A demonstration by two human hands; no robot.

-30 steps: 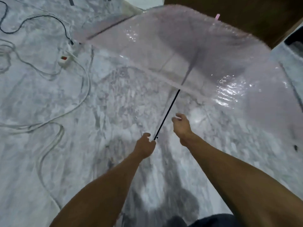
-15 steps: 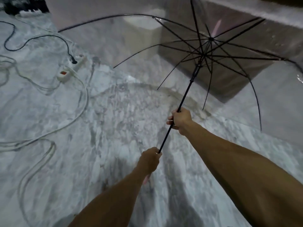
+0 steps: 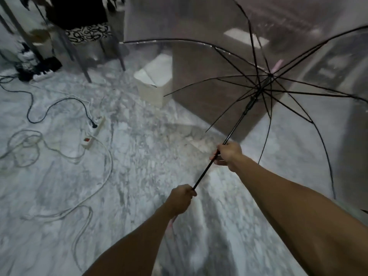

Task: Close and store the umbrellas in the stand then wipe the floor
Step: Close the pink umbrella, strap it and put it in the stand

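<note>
Above a grey-veined marble floor (image 3: 139, 156), an open clear umbrella (image 3: 298, 56) is held tilted up and to the right, its black ribs spread and its inner side facing the camera. Left hand (image 3: 180, 200): fingers curled tight round the lower end of the black shaft (image 3: 233, 132), at the handle, of which only a pale sliver shows under the wrist. Right hand (image 3: 228, 154): fingers closed round the shaft higher up, below the sliding collar (image 3: 250, 103); the two hands are apart, with bare shaft between them. Behind the canopy, a white bin (image 3: 153, 82) stands beside a brown cabinet (image 3: 199, 96). Left of the hands, a power strip (image 3: 93, 130) lies on the floor with a black cable (image 3: 39, 108) plugged in and white cables (image 3: 103, 172) looping toward the camera. At upper left, clothes (image 3: 83, 22) hang among metal rack legs (image 3: 79, 58)
</note>
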